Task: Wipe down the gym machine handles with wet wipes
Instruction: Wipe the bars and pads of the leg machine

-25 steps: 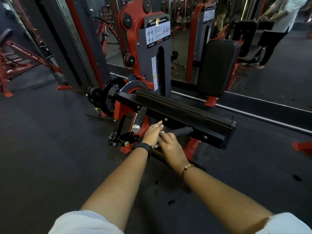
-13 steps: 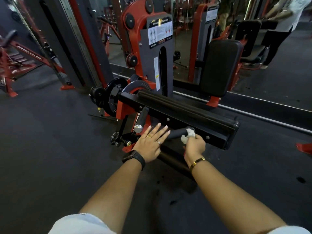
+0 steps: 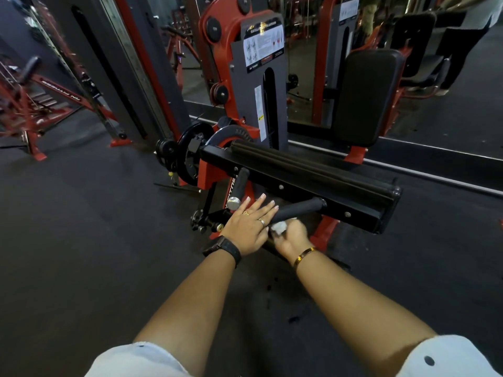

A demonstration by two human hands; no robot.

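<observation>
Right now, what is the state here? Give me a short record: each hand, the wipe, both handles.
left hand: open, fingers straight, between the handles; contact unclear
right hand: grips the wipe
wipe: white, bunched, at the right handle's near end
right handle: black grip, sticks out from the machine
left handle: black grip, silver end cap, no hand grips it
machine: red frame, black beam

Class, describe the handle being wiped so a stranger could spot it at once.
Start at the red-and-grey machine with its long black padded beam. Two black foam handles jut from the beam's near side. Pick the right-hand handle, where the right hand holds a white wipe at its tip; the left-hand handle shows a silver cap.
</observation>
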